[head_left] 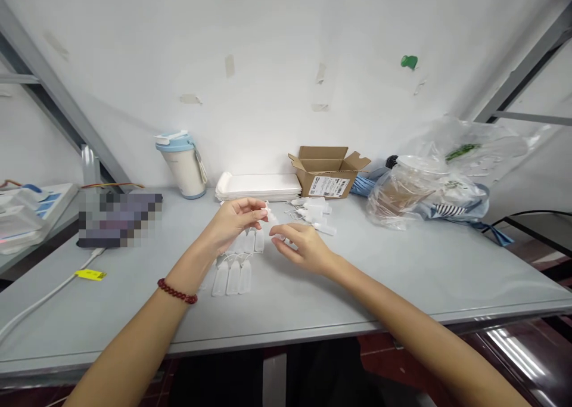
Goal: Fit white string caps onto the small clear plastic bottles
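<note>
My left hand (pixel 239 221) is closed in a pinch on a small translucent white piece (pixel 270 213), which sticks out from its fingertips. Just to the right, my right hand (pixel 304 247) has its fingers curled, with a whitish bit between thumb and forefinger that is too small to make out. Below my left hand, several translucent flat tags with white string loops (pixel 233 277) lie in rows on the grey table (pixel 308 308); part of the upper row (pixel 250 241) is hidden by the hand. Behind my right hand lies a loose heap of similar tags (pixel 315 211).
Along the wall stand a blue-lidded tumbler (pixel 181 165), a stack of white trays or sleeves (pixel 260 185) and an opened cardboard box (pixel 325 177). Plastic bags with a cup (pixel 402 192) sit at right. A pixelated dark device (pixel 120 219) with a white cable (pixel 49 300) lies at left.
</note>
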A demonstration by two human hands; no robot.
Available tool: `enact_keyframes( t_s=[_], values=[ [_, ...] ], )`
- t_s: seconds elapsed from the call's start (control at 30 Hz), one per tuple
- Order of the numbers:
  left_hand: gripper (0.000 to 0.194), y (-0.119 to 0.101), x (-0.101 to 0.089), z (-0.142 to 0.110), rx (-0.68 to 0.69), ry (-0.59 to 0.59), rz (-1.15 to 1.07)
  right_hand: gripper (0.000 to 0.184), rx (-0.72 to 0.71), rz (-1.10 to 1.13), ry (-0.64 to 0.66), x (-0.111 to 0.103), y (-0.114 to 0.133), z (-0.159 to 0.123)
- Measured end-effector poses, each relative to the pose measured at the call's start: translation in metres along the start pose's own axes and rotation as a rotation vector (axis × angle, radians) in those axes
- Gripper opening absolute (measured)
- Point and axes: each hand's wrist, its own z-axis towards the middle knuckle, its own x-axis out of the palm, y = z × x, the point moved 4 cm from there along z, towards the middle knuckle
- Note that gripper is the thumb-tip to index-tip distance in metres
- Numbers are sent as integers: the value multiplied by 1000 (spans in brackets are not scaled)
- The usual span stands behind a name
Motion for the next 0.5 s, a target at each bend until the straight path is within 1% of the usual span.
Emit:
enact_keyframes(
  t_s=[0.1,0.27,0.4,0.5],
  values=[
    [32,0,-2,0,-1,27,-12,16,53,155,-12,0,0,0],
    [29,-4,-3,-3,3,96,71,14,195,361,-10,-7,-4,1],
    [27,-6,-1,-3,28,90,96,14,333,656,-52,-12,-12,3],
    [26,-5,2,-4,29,116,120,12,448,869,-68,-11,-20,4]
  ],
)
